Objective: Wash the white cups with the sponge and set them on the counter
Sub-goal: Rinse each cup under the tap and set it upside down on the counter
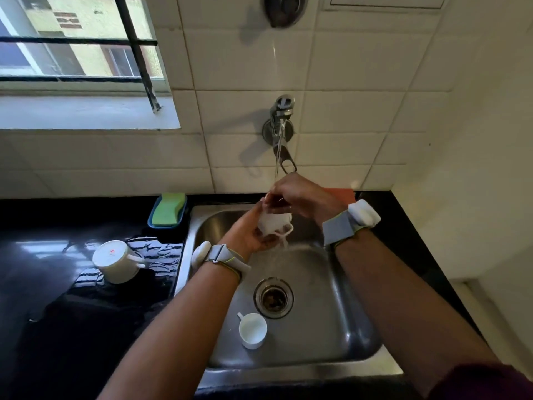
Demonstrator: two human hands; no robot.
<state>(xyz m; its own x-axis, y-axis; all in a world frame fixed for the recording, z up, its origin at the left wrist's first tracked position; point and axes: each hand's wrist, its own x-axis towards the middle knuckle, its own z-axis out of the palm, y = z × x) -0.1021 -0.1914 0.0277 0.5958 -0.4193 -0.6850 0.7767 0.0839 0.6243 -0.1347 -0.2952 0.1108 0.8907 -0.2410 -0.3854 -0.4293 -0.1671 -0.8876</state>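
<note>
The black desk (43, 284) lies to the left of the fingers, and the steel sink (331, 313) is right under them. Water runs down from the tap (281, 122) onto both hands.

The left hand (248, 235) holds the held cup (272, 223) from below, with its fingers curled round it. The right hand (300, 197) sits on top, and its fingers seem to pinch the rim. The held cup is tipped, and its handle points down toward the person.

A washed cup (115, 262) stands upside down on a striped cloth (161, 255), well to the left of the fingers. I think the held cup goes there next, and the left hand is nearer to that spot.

One more cup, the sink cup (253, 330), waits below the fingers by the drain. The green sponge (168, 207) rests in a blue tray, left of the fingers, and no hand touches it.
</note>
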